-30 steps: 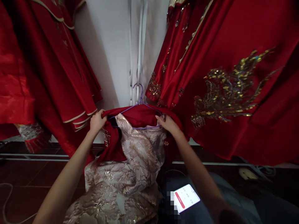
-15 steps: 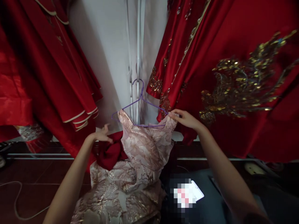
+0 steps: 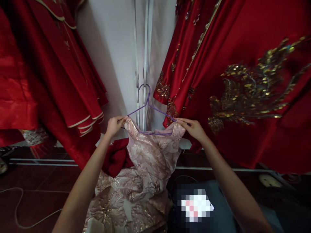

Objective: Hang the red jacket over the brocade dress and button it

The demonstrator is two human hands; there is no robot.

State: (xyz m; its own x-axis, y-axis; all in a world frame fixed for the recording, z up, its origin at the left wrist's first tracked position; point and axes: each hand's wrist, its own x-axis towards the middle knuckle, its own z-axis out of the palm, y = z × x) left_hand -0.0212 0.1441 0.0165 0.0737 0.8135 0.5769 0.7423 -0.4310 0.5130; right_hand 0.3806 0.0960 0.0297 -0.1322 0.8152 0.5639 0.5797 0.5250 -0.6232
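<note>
A pale pink dress (image 3: 150,155) with gold floral brocade hangs by its shoulder straps on a purple hanger (image 3: 159,110). The hanger's hook stands upright by the white poles; whether it catches on anything I cannot tell. My left hand (image 3: 116,125) is closed in a pinch on the dress's left strap, at that end of the hanger. On the other side, my right hand (image 3: 193,127) pinches the right strap near the hanger's other end. The skirt spreads in folds below, towards me, and a dark red cloth (image 3: 118,158) lies beside the bodice.
Red garments (image 3: 65,71) hang at the left, and red gowns with gold sequins (image 3: 257,84) at the right. White poles (image 3: 145,48) stand against the wall. A cable (image 3: 18,207) crosses the floor at left. Dark clothing with a blurred white card (image 3: 198,205) lies lower right.
My left hand has moved right and up from beside the dress and closed on its left strap. My right hand has stayed on the other strap. The view has shifted slightly.
</note>
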